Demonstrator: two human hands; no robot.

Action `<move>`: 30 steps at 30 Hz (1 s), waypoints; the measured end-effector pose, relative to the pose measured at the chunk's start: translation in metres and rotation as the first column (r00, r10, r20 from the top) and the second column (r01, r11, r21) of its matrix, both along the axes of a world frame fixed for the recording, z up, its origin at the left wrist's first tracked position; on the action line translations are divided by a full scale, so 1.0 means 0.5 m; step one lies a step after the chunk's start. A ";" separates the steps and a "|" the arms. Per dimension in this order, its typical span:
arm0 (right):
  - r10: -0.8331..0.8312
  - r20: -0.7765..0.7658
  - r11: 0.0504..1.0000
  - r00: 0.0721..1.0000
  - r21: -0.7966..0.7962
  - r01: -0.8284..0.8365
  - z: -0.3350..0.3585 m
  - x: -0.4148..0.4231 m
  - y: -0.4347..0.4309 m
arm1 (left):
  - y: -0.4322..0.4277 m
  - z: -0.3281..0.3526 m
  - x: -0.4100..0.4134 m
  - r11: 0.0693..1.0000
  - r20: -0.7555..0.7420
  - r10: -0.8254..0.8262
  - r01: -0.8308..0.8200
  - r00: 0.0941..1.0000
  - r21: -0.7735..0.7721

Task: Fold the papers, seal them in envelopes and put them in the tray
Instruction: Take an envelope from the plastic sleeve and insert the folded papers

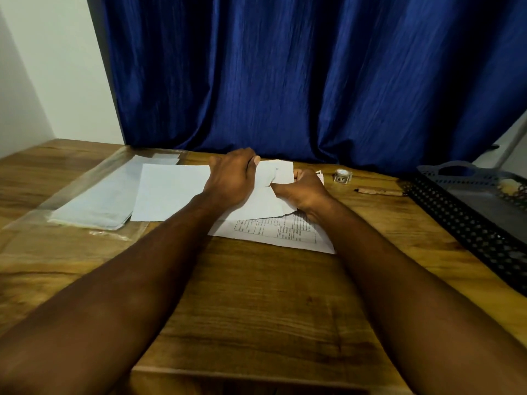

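A white envelope (265, 203) lies at the far middle of the wooden table. My left hand (232, 178) presses down on its left part, fingers curled over the far edge. My right hand (302, 191) grips a folded white paper (283, 172) at the envelope's opening. Under them lies a printed sheet with a table (282, 233). A blank white sheet (168, 192) rests to the left. The black perforated tray (467, 223) stands at the right edge.
A stack of envelopes in a clear plastic sleeve (97, 203) lies at the far left. A small tape roll (343, 175) and a pen (377, 191) sit between my hands and the tray. A blue curtain (285, 81) hangs behind the table.
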State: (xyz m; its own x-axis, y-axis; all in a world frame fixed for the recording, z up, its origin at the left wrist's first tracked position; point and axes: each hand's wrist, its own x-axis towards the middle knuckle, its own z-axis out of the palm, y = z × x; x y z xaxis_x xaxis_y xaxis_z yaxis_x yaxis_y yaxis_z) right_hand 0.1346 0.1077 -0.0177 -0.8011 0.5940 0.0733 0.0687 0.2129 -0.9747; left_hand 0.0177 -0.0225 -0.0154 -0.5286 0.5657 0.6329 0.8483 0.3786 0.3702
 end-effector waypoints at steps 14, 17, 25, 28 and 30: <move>-0.102 0.120 0.981 0.987 0.174 0.081 -0.015 0.009 0.046 | 0.007 -0.034 0.009 0.988 0.166 -0.006 0.031 0.986 -0.150; -0.117 0.114 0.978 0.987 0.186 0.094 -0.011 0.015 0.053 | 0.003 -0.035 0.004 0.977 0.153 -0.026 0.057 0.988 -0.203; -0.156 0.101 0.960 0.983 0.248 0.127 -0.017 0.011 0.058 | 0.013 -0.034 0.013 0.921 0.191 -0.216 0.265 0.958 -0.285; -0.069 0.092 0.978 0.993 0.203 0.049 -0.011 0.009 0.056 | 0.004 -0.036 0.004 0.913 0.240 -0.218 0.284 0.946 -0.291; -0.029 0.095 0.979 0.995 0.204 0.009 -0.011 0.011 0.056 | 0.000 -0.036 0.005 0.912 0.265 -0.219 0.294 0.939 -0.286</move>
